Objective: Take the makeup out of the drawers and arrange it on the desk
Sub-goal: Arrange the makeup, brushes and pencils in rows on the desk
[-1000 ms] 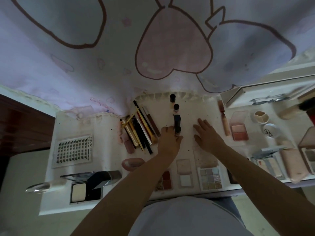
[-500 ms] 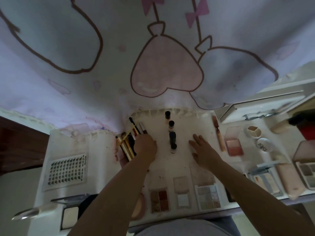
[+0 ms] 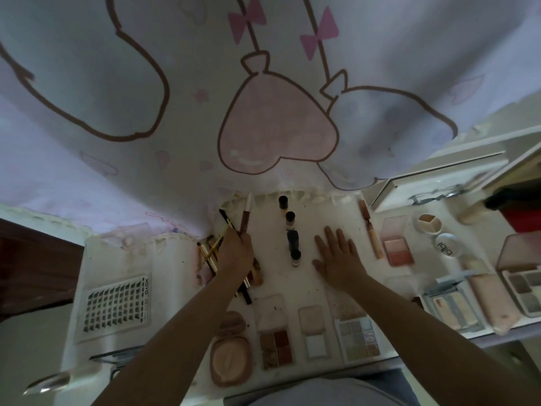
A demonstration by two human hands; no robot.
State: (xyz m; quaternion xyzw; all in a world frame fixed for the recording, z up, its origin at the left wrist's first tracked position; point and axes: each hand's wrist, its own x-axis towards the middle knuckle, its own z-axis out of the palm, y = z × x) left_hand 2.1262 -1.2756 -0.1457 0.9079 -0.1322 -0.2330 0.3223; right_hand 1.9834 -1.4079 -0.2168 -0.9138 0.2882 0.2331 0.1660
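Hands work apart on the desk [image 3: 117, 259]: the left hand [image 3: 235, 254] grips a bundle of makeup pencils [image 3: 213, 250] and a brown lip gloss tube [image 3: 245, 219], while the right hand [image 3: 336, 254] lies flat, fingers spread. Between them stands a row of small bottles [image 3: 291, 230]; eyeshadow palettes [image 3: 358, 336] lie nearer the person.

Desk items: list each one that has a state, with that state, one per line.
left hand: gripping a brown tube pen, over the pencil pile
brown tube pen: held, tilted up
pencil pile: lying jumbled
right hand: open, flat on the desk
four small bottles: in a row, capped
blush palette: lid open
eyeshadow quad: lid open
round powder compact: open
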